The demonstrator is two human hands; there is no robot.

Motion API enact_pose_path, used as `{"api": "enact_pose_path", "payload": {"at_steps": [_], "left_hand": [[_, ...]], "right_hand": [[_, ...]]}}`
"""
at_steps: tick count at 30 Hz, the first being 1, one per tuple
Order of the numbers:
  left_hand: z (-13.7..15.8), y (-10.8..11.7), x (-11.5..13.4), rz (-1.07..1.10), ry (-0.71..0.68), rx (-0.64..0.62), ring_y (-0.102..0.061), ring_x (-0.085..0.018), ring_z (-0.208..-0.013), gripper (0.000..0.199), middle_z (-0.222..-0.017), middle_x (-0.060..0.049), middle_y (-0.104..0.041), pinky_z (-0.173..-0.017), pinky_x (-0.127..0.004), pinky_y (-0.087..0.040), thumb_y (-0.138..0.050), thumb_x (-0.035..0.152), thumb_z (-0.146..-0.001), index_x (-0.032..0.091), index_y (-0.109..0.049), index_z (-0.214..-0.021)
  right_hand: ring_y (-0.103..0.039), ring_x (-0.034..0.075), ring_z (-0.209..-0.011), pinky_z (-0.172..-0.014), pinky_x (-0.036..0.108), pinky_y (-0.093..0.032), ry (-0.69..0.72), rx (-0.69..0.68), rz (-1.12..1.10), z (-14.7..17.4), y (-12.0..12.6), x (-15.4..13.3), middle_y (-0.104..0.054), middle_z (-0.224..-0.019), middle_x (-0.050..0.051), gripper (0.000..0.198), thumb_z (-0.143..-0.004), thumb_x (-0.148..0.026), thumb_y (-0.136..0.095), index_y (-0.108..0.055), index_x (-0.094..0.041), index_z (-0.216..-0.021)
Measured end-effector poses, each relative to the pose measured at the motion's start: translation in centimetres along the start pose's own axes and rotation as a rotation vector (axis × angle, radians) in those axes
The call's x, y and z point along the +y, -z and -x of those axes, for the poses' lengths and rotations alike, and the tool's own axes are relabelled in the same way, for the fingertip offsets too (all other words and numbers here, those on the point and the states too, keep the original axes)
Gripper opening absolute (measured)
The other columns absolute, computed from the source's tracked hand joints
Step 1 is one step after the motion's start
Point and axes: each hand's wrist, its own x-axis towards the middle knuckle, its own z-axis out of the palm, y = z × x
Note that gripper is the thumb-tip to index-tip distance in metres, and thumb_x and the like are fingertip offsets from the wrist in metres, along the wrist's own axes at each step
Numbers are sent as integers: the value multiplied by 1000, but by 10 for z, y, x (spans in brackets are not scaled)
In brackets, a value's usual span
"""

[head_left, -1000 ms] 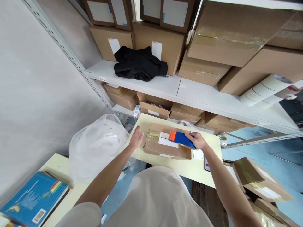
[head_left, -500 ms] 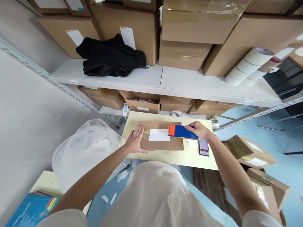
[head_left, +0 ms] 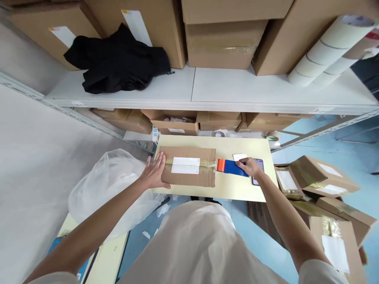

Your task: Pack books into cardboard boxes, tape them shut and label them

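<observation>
A cardboard box [head_left: 186, 179] lies flat on the pale yellow table, with a white label [head_left: 185, 165] on top and a strip of clear tape along its middle. My left hand [head_left: 154, 173] rests on the box's left end, fingers spread and the thumb toward me. My right hand [head_left: 250, 167] grips a blue and orange tape dispenser [head_left: 232, 167] just off the box's right end, its orange, toothed end facing the box. Beneath my right wrist, a phone [head_left: 258, 163] is partly covered. A white card [head_left: 239, 156] lies just behind my right fingers.
The table [head_left: 237, 191] stands against a shelf [head_left: 237, 88] holding boxes, a black garment [head_left: 118, 61] and white label rolls [head_left: 328, 51]. A translucent plastic bag [head_left: 103, 189] sits at left. Taped boxes [head_left: 325, 173] pile up on the floor at right.
The box has shifted left under my left hand. My right hand has brought the tape dispenser from over the box's top to beyond its right edge. The view has tilted slightly.
</observation>
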Motion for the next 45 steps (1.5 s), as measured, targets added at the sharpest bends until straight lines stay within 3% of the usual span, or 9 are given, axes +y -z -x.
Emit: {"api": "enact_pose_path", "payload": {"at_steps": [5,9,12,21,28,31,37,40,45], "left_hand": [[-31,7,74,49,-112,-8,-4,-44,-144,143,-153,-33,-5,-113,-60,-6,-53,88,-50,-5,-8,-148],[-71,14,158,130,-425,8,-1,-39,-145,131,-156,-27,-9,-114,-59,0,-43,88,-60,0,-8,-150],[-85,15,183,163,-422,35,-1,-34,-147,117,-157,-24,-7,-117,-50,-2,-43,78,-72,-1,-7,-149],[-81,14,180,195,-427,18,0,-33,-147,106,-159,-20,-6,-117,-47,-3,-52,66,-76,4,-10,-150],[-87,21,197,61,-375,-19,0,-36,-146,94,-157,-18,-20,-117,-52,-4,-67,55,-67,7,-39,-143],[-88,19,201,62,-343,-24,1,-39,-146,90,-155,-21,-23,-116,-55,-6,-67,58,-67,6,-47,-138],[-87,21,179,349,-423,-17,5,-40,-145,104,-159,-21,0,-114,-59,-10,-54,69,-74,9,-16,-151],[-77,26,149,489,-430,65,10,-34,-145,93,-159,-17,10,-113,-56,-16,-39,66,-85,16,0,-153],[-47,22,73,311,29,251,7,-42,-144,79,-158,-24,0,-111,-64,-7,-34,58,-90,8,-20,-150]], "right_hand": [[-43,13,-52,-53,26,-33,25,-78,4,-1,-18,-9,-48,-52,1,49,-84,-54,-34,-47,-20,-52],[-48,14,-55,-56,26,-33,37,-142,83,2,-18,-10,-54,-57,3,47,-88,-49,-32,-51,-19,-57],[-51,16,-56,-57,27,-33,-3,-137,100,10,-13,-10,-57,-58,5,54,-89,-57,-30,-55,-19,-60],[-62,28,-75,-69,35,-40,-223,-149,353,42,19,7,-64,-69,14,64,-82,-72,-41,-69,-15,-74],[-63,36,-92,-79,45,-43,-312,-91,466,12,-19,-103,-67,-89,22,42,-88,-44,-50,-71,-8,-94],[-63,38,-94,-80,49,-41,-285,-98,508,9,-38,-119,-67,-92,25,33,-89,-30,-48,-70,-6,-94],[-65,35,-91,-76,40,-44,-444,83,405,57,-23,-73,-67,-92,24,62,-89,-62,-35,-68,-9,-94],[-65,31,-88,-71,35,-43,-568,176,306,89,-26,-46,-68,-92,19,53,-91,-55,-33,-64,-12,-96],[-61,28,-98,-77,32,-43,-601,209,208,113,-83,-20,-65,-106,16,37,-82,-32,-52,-51,-11,-113]]}}
